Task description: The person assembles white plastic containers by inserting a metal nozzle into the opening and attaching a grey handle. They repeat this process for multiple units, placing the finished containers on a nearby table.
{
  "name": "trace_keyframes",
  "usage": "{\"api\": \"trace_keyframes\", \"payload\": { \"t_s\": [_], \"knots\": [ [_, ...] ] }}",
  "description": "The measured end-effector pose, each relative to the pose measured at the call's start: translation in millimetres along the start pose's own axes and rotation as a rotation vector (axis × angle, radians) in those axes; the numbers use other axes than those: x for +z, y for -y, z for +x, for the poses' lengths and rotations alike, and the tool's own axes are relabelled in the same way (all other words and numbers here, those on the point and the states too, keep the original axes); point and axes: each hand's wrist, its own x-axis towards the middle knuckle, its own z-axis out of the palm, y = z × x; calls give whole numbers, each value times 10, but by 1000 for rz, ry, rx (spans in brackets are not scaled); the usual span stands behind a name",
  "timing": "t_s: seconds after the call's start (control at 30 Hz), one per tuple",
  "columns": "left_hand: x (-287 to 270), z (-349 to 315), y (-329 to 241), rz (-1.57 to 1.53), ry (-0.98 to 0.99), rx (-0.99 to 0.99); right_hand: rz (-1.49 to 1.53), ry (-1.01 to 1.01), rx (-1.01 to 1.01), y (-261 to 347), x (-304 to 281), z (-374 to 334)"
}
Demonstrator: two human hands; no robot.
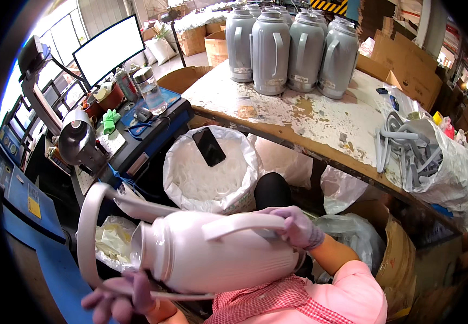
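Note:
A pale grey vacuum flask body (228, 251) lies on its side across my lap, its open mouth to the left. My right hand (301, 227), in a light purple glove, is closed round the base end of its side handle. A big curved carrying handle (88, 237) loops out past the mouth, its two arms reaching along the flask's neck and body. My gloved left hand (123, 299) has its fingers curled about the lower arm of that handle. Whether the handle's ends are joined to the flask cannot be made out.
Several grey flasks (269, 54) stand on the worn table (347, 129). Loose grey handles (407, 140) fill a white sack at right. A lined tub (212, 183) of clear rings bears a phone (209, 147). At left are a monitor (110, 51) and blue machine (34, 210).

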Motion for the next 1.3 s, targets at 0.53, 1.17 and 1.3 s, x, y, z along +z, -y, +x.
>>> {"api": "trace_keyframes", "payload": {
  "t_s": [0.53,1.17,1.3],
  "knots": [
    [927,-417,-324,-1122,244,-990,-754,-1505,-657,147,-3044,-199],
    [1237,-506,-249,-1156,477,-1233,-887,-968,-247,245,-5288,620],
    [1078,-517,-269,-1084,572,-1209,-1568,-706,-159,-150,-3088,556]
  ]
}}
